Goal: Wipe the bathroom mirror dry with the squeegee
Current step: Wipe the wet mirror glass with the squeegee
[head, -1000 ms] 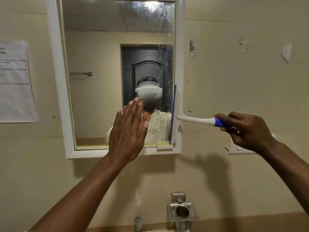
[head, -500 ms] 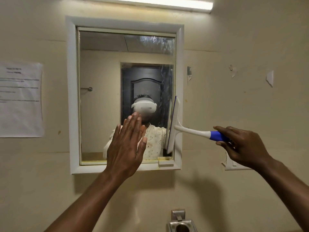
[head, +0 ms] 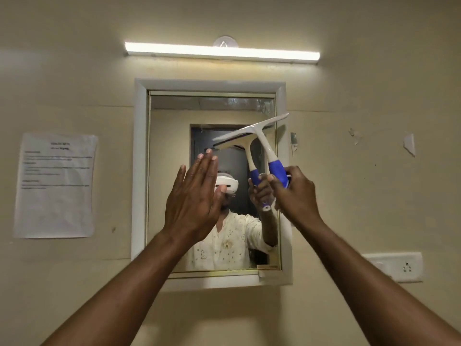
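Nearest to me, the person's two forearms reached up toward the mirror (head: 174, 171). The left hand (head: 193, 198) was raised flat in front of the glass, fingers (head: 207, 168) straight and together, grasping nothing; whether the palm actually touched the mirror I could not tell, but it looked placed to steady the body. The right hand (head: 295, 196) had its fingers curled round the blue grip of the squeegee (head: 259, 143), with the white neck rising up and left and the blade tilted across the mirror's upper right part, its high end near the frame. I judged that angle suited a stroke starting near the top, where streaky wet patches showed just under the mirror's upper edge. The glass doubled the handle in reflection, so the blade seemed close to or on the surface. Left of the mirror a printed sheet (head: 56, 186) was stuck to the wall, its lines too small and blurred to read. Right of the mirror and lower sat a white socket plate (head: 399, 267). Above the mirror glowed a tube light (head: 222, 53). No brand was legible anywhere.
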Motion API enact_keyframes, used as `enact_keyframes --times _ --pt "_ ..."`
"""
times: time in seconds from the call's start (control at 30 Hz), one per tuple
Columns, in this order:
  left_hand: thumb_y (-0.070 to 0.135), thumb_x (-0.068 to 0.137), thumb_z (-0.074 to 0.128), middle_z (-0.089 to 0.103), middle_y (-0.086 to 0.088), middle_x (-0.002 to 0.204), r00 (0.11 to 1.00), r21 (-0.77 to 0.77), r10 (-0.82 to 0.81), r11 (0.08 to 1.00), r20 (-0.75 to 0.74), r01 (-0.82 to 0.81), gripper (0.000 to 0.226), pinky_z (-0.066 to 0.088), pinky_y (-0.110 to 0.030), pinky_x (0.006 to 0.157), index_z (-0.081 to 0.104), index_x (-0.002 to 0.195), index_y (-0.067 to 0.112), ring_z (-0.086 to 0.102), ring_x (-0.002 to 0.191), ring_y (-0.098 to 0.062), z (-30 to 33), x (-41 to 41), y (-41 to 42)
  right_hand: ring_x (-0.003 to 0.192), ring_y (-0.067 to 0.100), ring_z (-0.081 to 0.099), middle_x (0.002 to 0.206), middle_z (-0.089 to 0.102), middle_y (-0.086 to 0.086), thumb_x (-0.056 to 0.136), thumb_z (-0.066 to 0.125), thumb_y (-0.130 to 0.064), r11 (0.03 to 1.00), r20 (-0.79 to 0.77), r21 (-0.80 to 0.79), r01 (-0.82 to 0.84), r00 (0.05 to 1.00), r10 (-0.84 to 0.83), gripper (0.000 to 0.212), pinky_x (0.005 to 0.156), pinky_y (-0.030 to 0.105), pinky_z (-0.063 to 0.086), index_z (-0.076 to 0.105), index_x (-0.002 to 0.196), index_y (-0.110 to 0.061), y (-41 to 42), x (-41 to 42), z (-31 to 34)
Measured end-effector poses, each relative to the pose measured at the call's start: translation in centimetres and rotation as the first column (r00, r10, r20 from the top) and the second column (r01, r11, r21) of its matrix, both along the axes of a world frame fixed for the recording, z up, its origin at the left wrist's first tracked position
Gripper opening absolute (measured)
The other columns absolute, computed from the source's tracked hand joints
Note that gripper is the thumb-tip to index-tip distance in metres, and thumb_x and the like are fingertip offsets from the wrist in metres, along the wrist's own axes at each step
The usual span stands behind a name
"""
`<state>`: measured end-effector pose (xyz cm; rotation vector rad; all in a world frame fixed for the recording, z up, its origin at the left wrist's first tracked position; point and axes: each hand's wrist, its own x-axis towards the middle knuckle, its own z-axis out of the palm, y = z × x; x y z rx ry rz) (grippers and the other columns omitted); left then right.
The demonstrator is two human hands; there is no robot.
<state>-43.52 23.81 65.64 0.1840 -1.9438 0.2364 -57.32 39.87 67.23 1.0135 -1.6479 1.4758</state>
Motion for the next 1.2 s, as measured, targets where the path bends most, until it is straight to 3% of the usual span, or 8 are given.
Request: enact_keyframes --times 0.17,0.3,0.57,0.7,0.9,1.2 --pt "0.052 0.095 0.011 -0.003 0.007 0.159 0.997 -0.070 0.019 0.997 -0.070 -0.024 0.064 -0.009 -0.029 0.118 0.006 0.152 0.023 -0.005 0.147 -0.009 3.2 0.5 -0.4 0.065 0.003 0.057 0.093 0.058 0.003 0.090 0.060 -0.032 0.981 0.082 -0.184 -0.063 0.994 0.079 0.037 0.055 0.007 0.040 0.048 0.118 -0.011 -3.7 1.4 3.3" --pt "0.052 0.094 0.009 -0.005 0.005 0.158 0.996 -0.113 0.020 0.993 -0.086 -0.030 0.064 -0.004 -0.033 0.120 0.000 0.151 0.023 -0.005 0.147 -0.010 5.1 1.0 -0.7 0.075 0.018 0.064 0.099 0.061 0.008 0.089 0.060 -0.033 0.976 0.073 -0.197 -0.091 0.992 0.107 0.039 0.066 0.022 0.052 0.047 0.119 -0.012 -5.4 1.6 5.1" --pt "0.054 0.091 0.005 -0.004 0.005 0.159 0.997 -0.124 0.001 0.992 -0.080 -0.011 0.066 -0.005 -0.033 0.120 -0.002 0.149 0.023 -0.004 0.148 -0.011 5.9 1.2 -0.9 0.073 0.017 0.064 0.094 0.061 0.008 0.091 0.057 -0.037 0.966 0.072 -0.245 -0.082 0.992 0.103 0.039 0.068 0.029 0.056 0.047 0.119 -0.012 -7.7 1.6 6.1" --pt "0.055 0.090 0.004 -0.004 0.004 0.159 0.998 -0.122 -0.014 0.992 -0.068 0.006 0.066 -0.007 -0.032 0.120 -0.002 0.149 0.024 -0.003 0.148 -0.012 5.6 0.7 -1.2 0.065 0.002 0.055 0.089 0.056 0.001 0.091 0.056 -0.035 0.962 0.047 -0.260 -0.085 0.994 0.100 0.040 0.058 0.012 0.040 0.047 0.120 -0.010 -8.9 1.8 6.1" --pt "0.054 0.091 0.006 0.000 0.003 0.160 0.997 -0.116 -0.026 0.993 -0.073 0.018 0.067 -0.006 -0.033 0.120 0.003 0.150 0.023 -0.001 0.148 -0.013 5.4 0.0 -2.2 0.066 0.002 0.053 0.091 0.054 0.000 0.092 0.056 -0.035 0.961 0.072 -0.264 -0.085 0.992 0.107 0.041 0.057 0.009 0.035 0.048 0.121 -0.009 -9.8 1.4 6.7" --pt "0.060 0.089 0.001 -0.003 0.006 0.160 0.999 -0.044 -0.015 0.999 -0.049 0.013 0.069 0.002 -0.042 0.121 0.001 0.149 0.027 -0.001 0.148 -0.012 4.3 -1.4 -4.2 0.079 0.017 0.059 0.099 0.055 0.006 0.095 0.048 -0.040 0.982 0.114 -0.159 -0.100 0.986 0.119 0.045 0.071 0.025 0.046 0.040 0.128 -0.010 -9.9 0.3 6.7"
